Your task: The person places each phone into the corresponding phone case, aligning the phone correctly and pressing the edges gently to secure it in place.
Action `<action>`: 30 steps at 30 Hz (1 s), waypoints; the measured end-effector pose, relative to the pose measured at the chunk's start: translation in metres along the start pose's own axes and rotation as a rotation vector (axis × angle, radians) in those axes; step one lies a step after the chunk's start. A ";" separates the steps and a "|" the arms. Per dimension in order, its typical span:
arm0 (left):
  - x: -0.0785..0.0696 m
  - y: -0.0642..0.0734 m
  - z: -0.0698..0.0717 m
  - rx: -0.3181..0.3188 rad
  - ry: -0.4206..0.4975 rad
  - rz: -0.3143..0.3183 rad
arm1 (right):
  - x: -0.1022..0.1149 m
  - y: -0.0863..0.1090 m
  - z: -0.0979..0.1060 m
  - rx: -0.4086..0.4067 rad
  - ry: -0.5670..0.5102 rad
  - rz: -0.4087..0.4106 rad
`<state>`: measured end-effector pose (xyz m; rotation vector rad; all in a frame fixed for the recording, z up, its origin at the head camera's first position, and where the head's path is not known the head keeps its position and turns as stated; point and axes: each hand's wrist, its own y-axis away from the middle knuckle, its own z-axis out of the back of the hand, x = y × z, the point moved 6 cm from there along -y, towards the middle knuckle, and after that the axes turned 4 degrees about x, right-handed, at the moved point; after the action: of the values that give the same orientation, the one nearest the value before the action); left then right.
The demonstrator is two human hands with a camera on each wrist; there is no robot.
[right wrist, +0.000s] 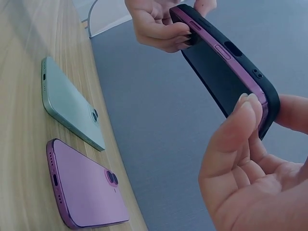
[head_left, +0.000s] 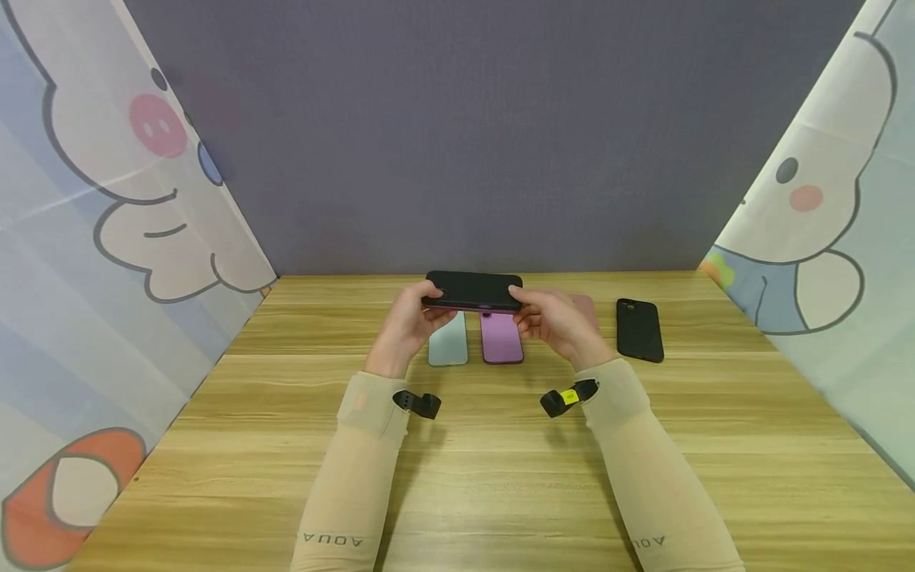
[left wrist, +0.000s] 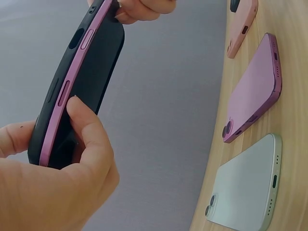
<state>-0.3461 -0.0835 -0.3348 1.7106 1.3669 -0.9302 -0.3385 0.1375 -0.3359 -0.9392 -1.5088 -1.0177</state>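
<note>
Both hands hold up a purple-edged smartphone (left wrist: 60, 106) together with a black phone case (head_left: 472, 286). The case lies against the phone's back, and a strip of purple side frame shows beside the case's edge in both wrist views. The left hand (head_left: 409, 319) pinches one end between thumb and fingers. At the other end, the right hand (head_left: 561, 322) grips in the same way, its fingertips on the screen side in the right wrist view. The phone's dark screen (right wrist: 209, 70) faces away from the head camera. Part of the phone is hidden by the case.
On the wooden table (head_left: 486, 477) lie a mint-green phone (head_left: 448, 343), a purple phone (head_left: 502, 342) and a pink phone-shaped item (head_left: 586, 306), partly behind the right hand. Farther right lies another black case-like item (head_left: 639, 330). A grey panel (head_left: 486, 143) stands behind.
</note>
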 end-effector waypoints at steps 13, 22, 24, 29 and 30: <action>0.001 -0.003 0.003 -0.027 0.007 0.033 | 0.000 0.001 0.002 0.019 -0.018 0.000; 0.002 -0.001 0.006 -0.067 0.015 0.031 | -0.001 -0.001 0.002 0.007 -0.032 0.006; 0.002 -0.001 0.006 -0.070 0.024 0.027 | -0.001 -0.001 0.002 0.009 -0.027 0.006; 0.000 -0.001 0.007 -0.071 0.017 0.014 | -0.003 -0.001 0.001 0.035 0.003 -0.015; 0.000 -0.001 0.007 -0.070 0.012 0.012 | -0.003 -0.001 0.001 0.045 0.012 -0.026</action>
<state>-0.3478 -0.0895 -0.3381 1.6719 1.3801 -0.8566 -0.3394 0.1376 -0.3391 -0.8824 -1.5309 -1.0021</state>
